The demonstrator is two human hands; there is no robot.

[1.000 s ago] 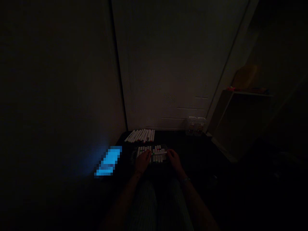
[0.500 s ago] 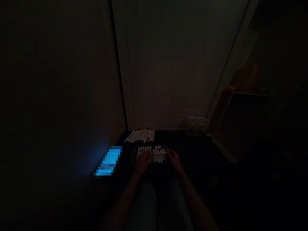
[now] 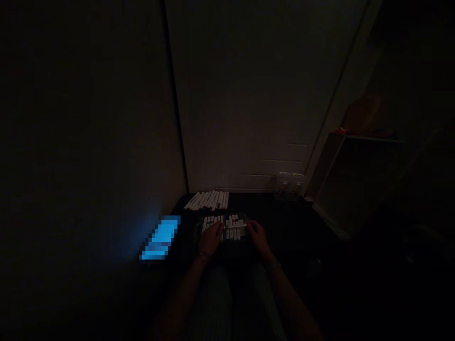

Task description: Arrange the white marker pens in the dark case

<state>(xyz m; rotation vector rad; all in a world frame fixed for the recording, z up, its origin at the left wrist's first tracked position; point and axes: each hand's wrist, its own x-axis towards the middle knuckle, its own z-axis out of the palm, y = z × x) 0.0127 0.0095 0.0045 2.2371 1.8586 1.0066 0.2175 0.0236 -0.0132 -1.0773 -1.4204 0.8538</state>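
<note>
White marker [image 3: 236, 226] spans both hands [image 3: 212, 237] [image 3: 257, 236] — ends pinched.

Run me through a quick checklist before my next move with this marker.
1. Marker held: ok, it spans from left hand to right hand.
2. Case within reach: ok, it lies beneath the hands with rows of markers in it.
3. Loose markers out of the way: ok, they lie beyond the case, apart from both hands.
4. Lit screen clear of the hands: ok, it is off to the left.
5. Lighting: not ok, the scene is very dark.
6. Label on the held marker readable: cannot tell, too small and dim.
</note>
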